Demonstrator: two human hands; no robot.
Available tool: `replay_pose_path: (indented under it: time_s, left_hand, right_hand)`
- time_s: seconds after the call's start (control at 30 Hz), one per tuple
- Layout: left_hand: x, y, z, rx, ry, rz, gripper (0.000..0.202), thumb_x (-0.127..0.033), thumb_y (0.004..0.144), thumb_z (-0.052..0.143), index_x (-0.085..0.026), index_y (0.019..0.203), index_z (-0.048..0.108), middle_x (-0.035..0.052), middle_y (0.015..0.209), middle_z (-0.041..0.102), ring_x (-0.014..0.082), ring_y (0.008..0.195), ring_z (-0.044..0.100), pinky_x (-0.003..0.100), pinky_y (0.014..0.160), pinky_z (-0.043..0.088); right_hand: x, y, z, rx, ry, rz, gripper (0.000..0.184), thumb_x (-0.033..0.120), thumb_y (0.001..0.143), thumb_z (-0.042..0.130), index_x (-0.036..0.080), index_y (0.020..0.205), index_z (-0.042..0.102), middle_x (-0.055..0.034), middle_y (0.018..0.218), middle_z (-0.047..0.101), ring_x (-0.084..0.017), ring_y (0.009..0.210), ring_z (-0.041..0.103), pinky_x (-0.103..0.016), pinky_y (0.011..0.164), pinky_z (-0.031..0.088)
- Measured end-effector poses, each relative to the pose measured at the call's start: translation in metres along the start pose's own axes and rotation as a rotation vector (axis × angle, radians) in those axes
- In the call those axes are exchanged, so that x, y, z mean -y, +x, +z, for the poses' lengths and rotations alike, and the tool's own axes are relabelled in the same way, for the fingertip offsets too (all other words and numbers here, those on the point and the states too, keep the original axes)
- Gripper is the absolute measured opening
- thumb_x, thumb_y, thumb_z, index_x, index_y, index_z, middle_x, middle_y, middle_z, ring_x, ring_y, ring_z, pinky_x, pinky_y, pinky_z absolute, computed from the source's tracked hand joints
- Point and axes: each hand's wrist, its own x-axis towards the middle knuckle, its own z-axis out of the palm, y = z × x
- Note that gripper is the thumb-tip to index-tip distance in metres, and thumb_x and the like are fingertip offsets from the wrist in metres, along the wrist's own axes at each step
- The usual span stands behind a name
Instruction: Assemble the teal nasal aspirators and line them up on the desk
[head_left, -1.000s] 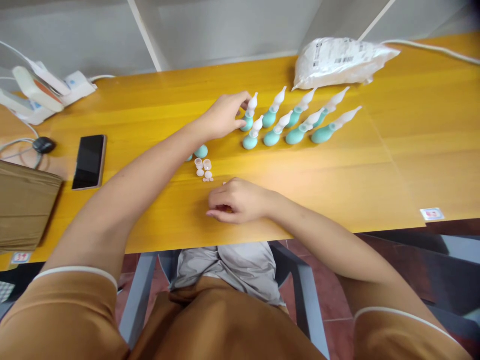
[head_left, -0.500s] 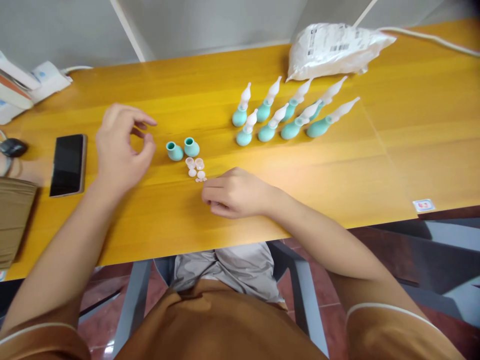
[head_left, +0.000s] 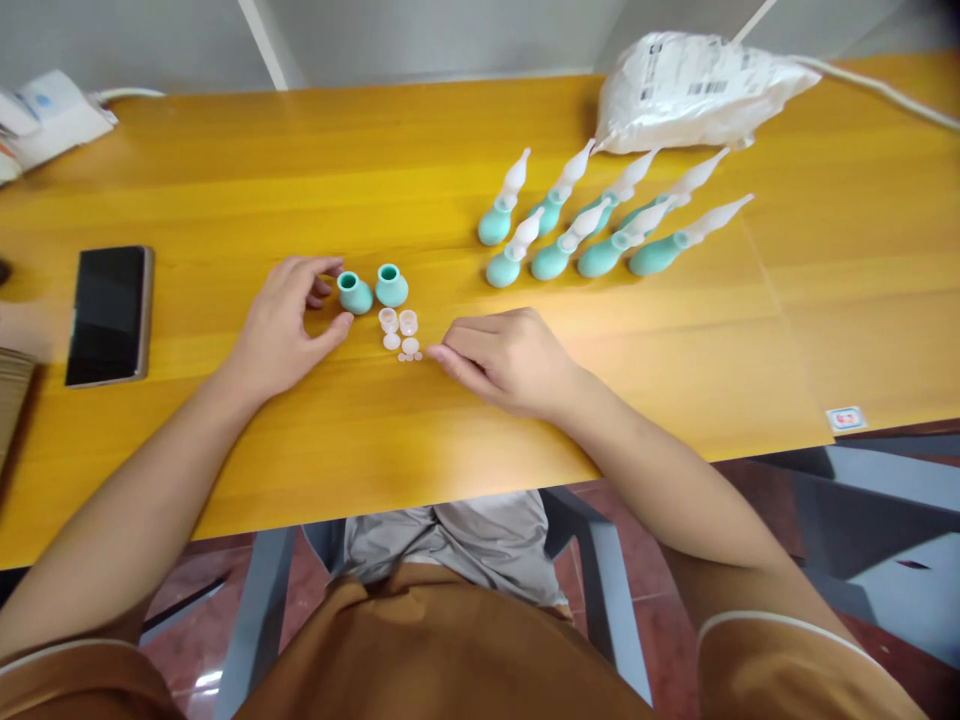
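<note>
My left hand [head_left: 289,325] is open, thumb and fingers apart, close to the left side of a mint-green rubber bulb [head_left: 355,294] with an open neck. I cannot tell whether its fingertips touch it. A second green bulb [head_left: 391,287] stands just to its right. In front of them sit small clear plastic cups [head_left: 408,322], round white discs [head_left: 410,345] and several tiny discs [head_left: 409,357]. My right hand [head_left: 510,360] lies on the table to the right of these discs, fingers curled and thumb pointing at them. Whatever its curled fingers may hold is hidden.
Two rows of green bulbs with white tapered nozzles [head_left: 654,254] stand at the centre right. Behind them lies a white plastic bag [head_left: 686,95] by a cable [head_left: 885,90]. A phone [head_left: 110,315] rests at the left, a white box [head_left: 56,120] behind it.
My left hand has moved right, up to the nearer green bulb. My right hand has shifted slightly right, and its thumb now stretches out. The view has tilted a little.
</note>
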Motion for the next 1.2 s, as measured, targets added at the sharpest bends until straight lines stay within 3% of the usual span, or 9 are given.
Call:
replay_pose_path:
  time_s: [0.1,0.2,0.33,0.5,0.63,0.8,1.0,1.1,1.2]
  left_hand:
    - [-0.001,0.001,0.001,-0.004,-0.010,-0.008,0.076,-0.078,0.119,0.058,-0.024,0.171,0.063,0.0070,0.152,0.078,0.0283,0.131,0.075,0.055,0.113,0.068]
    - [-0.004,0.001,0.002,-0.017,0.000,-0.006,0.064,-0.072,0.121,0.062,-0.029,0.167,0.069,0.0070,0.149,0.083,0.0307,0.132,0.075,0.056,0.116,0.067]
    - [-0.006,-0.002,0.003,-0.032,-0.014,-0.008,0.042,-0.058,0.118,0.069,-0.031,0.148,0.076,0.0062,0.146,0.085,0.0321,0.130,0.078,0.054,0.117,0.067]
    - [-0.013,-0.005,0.002,-0.033,-0.034,-0.030,0.032,-0.047,0.113,0.072,-0.030,0.140,0.072,0.0056,0.142,0.086,0.0310,0.126,0.081,0.054,0.116,0.068]
    - [-0.020,-0.007,0.000,-0.037,0.013,0.029,0.026,-0.039,0.111,0.071,-0.030,0.135,0.072,0.0064,0.137,0.085,0.0314,0.128,0.080,0.054,0.116,0.068]
    - [-0.026,-0.009,0.004,-0.047,0.010,0.109,0.020,-0.031,0.109,0.071,-0.031,0.129,0.071,0.0058,0.130,0.083,0.0292,0.118,0.080,0.049,0.105,0.069]
    - [-0.035,-0.013,0.001,-0.197,0.010,0.198,0.023,-0.021,0.102,0.072,-0.029,0.123,0.070,0.0049,0.120,0.079,0.0260,0.109,0.077,0.046,0.095,0.067]
    - [-0.039,-0.016,-0.003,-0.202,0.034,0.197,0.023,-0.023,0.101,0.069,-0.029,0.123,0.069,0.0048,0.120,0.078,0.0273,0.113,0.076,0.050,0.100,0.067]
    - [-0.046,-0.019,-0.005,-0.107,0.052,0.138,0.020,-0.034,0.107,0.065,-0.030,0.126,0.070,0.0056,0.128,0.076,0.0283,0.121,0.076,0.057,0.109,0.068]
  right_hand:
    - [0.000,0.001,0.002,-0.019,0.040,0.110,0.029,0.025,0.117,0.057,0.022,0.092,0.070,-0.0041,0.082,0.075,-0.018,0.069,0.058,-0.036,0.068,0.032]
    - [-0.001,0.001,0.002,-0.022,0.094,0.209,0.015,0.018,0.105,0.060,0.022,0.097,0.073,-0.0054,0.089,0.081,-0.019,0.072,0.063,-0.034,0.071,0.036]
    - [-0.004,0.002,0.001,-0.004,0.094,0.302,0.016,0.019,0.104,0.062,0.022,0.098,0.077,-0.0067,0.091,0.084,-0.021,0.071,0.064,-0.035,0.072,0.039]
    - [-0.008,0.003,0.003,0.028,0.082,0.344,0.018,0.018,0.103,0.064,0.022,0.100,0.081,-0.0076,0.093,0.085,-0.022,0.072,0.065,-0.036,0.072,0.038]
    - [-0.010,0.003,0.002,0.062,0.076,0.361,0.021,0.018,0.105,0.062,0.020,0.103,0.083,-0.0088,0.096,0.087,-0.023,0.075,0.067,-0.036,0.074,0.039]
    - [-0.013,0.003,-0.001,0.094,0.068,0.368,0.023,0.016,0.105,0.062,0.020,0.105,0.084,-0.0097,0.099,0.088,-0.022,0.072,0.065,-0.036,0.075,0.041]
    - [-0.017,-0.001,-0.002,0.103,0.091,0.292,0.023,0.016,0.105,0.062,0.019,0.109,0.084,-0.0079,0.099,0.087,-0.019,0.067,0.060,-0.035,0.073,0.041]
    - [-0.016,-0.002,0.002,0.116,0.159,0.222,0.019,0.018,0.107,0.065,0.019,0.112,0.084,-0.0035,0.088,0.082,-0.018,0.069,0.063,-0.033,0.073,0.043]
    - [-0.013,-0.002,0.010,0.131,0.212,0.202,0.014,0.027,0.112,0.073,0.020,0.116,0.084,0.0002,0.081,0.075,-0.018,0.069,0.064,-0.032,0.072,0.043]
